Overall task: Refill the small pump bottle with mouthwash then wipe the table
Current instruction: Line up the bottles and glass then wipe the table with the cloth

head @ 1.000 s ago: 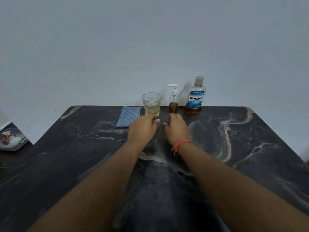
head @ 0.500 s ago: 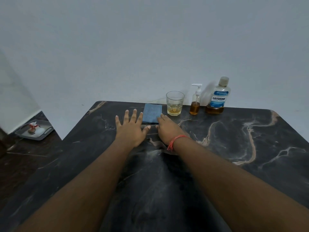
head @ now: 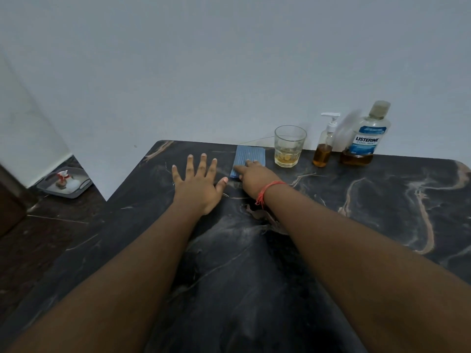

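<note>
Head view, looking down at a dark marbled table [head: 382, 200] against a pale wall. Landmark = the glass [head: 290, 146], at the table's far edge.

Glass: clear tumbler, upright, shallow layer of amber liquid at the bottom, rest empty.

Just right of the glass: pump bottle [head: 324, 146], small, clear, white pump head on, upright, amber liquid approx. a third up. It stands apart from the glass.

Further right of the glass, beyond the pump bottle: mouthwash bottle [head: 365, 138], large, blue label, cap on, upright, amber liquid only in the bottom band, upper part clear. Close beside the pump bottle; can't tell if they touch.

Just left of the glass: cloth [head: 248, 156], blue, folded, flat on the table.

Right hand [head: 254, 178], orange thread at the wrist, lies w/ fingertips on the cloth's near part, fingers extended, not curled round it.

Left hand [head: 197, 183] is further left of the glass, past the cloth, palm down on the bare table, fingers straight and spread wide apart, holding nothing.

Far left of the glass, off the table and lower: grey tray [head: 84, 186] w/ a small white-and-red item in it, too small to identify.
</note>
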A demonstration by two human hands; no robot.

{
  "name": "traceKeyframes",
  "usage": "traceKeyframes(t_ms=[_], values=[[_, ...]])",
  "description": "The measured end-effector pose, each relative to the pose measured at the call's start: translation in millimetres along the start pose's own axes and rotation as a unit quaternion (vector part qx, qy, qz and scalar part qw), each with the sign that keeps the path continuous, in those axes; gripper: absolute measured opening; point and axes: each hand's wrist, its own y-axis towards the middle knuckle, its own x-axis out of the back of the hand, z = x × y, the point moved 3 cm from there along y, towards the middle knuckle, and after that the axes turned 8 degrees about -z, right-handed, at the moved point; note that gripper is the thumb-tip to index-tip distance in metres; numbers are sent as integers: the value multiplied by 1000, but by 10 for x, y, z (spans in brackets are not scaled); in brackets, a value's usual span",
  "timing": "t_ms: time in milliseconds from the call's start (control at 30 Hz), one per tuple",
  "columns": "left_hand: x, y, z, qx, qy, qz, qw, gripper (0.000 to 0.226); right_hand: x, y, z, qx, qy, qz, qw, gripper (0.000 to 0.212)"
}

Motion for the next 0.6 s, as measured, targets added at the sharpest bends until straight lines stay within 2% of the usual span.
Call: traceKeyframes(t_ms=[133, 267, 467, 600], values=[[53, -129, -13, 5, -12, -5, 1000, 72, 214, -221, 27, -2, -9, 48, 999, 56], [194, -360, -78, 3, -24, -10, 1000, 71, 333, -617, 124, 8, -34, 35, 999, 59], [403, -755, -36, 14, -40, -21, 999, 71, 378, -1378, 241, 21, -27, 36, 999, 39], [492, -1071, -57, 23, -54, -25, 998, 71, 377, -2092, 264, 32, 24, -1, 999, 22]])
